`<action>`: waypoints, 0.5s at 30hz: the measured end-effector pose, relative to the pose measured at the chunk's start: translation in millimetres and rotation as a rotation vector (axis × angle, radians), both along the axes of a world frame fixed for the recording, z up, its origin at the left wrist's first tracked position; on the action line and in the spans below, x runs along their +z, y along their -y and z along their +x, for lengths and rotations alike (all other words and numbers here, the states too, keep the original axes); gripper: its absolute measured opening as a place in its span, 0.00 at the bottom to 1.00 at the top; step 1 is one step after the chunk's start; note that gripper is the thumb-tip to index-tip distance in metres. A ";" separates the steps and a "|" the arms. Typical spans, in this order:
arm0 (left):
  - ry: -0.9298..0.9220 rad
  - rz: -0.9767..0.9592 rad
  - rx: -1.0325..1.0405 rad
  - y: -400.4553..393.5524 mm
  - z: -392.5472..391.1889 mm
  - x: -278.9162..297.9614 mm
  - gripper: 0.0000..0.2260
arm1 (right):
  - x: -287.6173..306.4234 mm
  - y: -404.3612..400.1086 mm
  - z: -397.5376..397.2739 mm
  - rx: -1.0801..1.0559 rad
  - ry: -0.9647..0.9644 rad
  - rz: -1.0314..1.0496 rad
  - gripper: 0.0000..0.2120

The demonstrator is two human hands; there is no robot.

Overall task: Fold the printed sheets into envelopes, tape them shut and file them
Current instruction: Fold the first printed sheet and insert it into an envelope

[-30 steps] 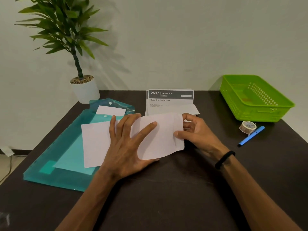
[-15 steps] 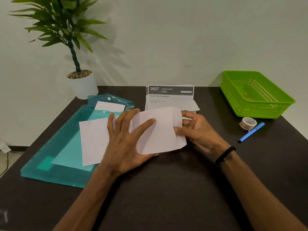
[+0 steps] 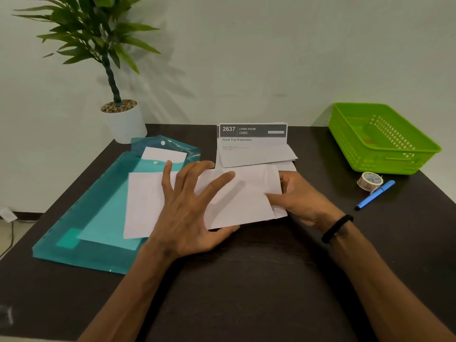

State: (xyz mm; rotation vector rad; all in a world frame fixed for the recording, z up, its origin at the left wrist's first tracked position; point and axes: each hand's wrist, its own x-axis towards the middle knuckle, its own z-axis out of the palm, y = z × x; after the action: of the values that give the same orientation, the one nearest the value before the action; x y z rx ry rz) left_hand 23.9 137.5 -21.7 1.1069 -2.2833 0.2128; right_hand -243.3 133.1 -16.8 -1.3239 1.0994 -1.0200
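Note:
A white sheet (image 3: 241,198), partly folded, lies across the middle of the dark table (image 3: 246,280). My left hand (image 3: 190,213) presses on it with spread straight fingers. My right hand (image 3: 298,198) pinches the sheet's right edge, thumb on top and fingers underneath. Behind the sheet lies a stack of printed sheets (image 3: 254,146) headed "2637 Living Room". A teal plastic folder (image 3: 98,213) lies at the left with a white envelope (image 3: 165,155) tucked under its flap. A roll of patterned tape (image 3: 369,180) sits at the right.
A blue pen (image 3: 375,195) lies beside the tape. A green plastic basket (image 3: 380,139) stands at the back right corner. A potted plant (image 3: 121,114) stands at the back left against the wall. Bare dark tabletop stretches in front of my hands.
The folded part of the sheet has been laid flatter and further right. My left hand's fingers have spread wider on it. My right hand still pinches the right edge.

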 end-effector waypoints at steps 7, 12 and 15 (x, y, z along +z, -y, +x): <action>0.048 0.181 0.033 4.3 7.1 -3.5 0.53 | -5.5 4.8 1.5 -0.043 -0.003 -0.021 0.34; 0.057 0.180 0.045 1.8 7.2 -3.3 0.53 | -8.2 7.1 -2.7 -0.071 -0.043 -0.017 0.32; 0.042 0.130 0.013 2.8 6.8 -3.0 0.51 | -18.9 15.6 -3.4 -0.165 -0.227 -0.035 0.34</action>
State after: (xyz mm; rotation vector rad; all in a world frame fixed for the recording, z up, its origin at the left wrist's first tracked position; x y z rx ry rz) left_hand 30.7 134.7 -24.6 1.1924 -2.3556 0.0942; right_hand -246.6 117.5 -35.8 -1.4207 1.3858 -1.0307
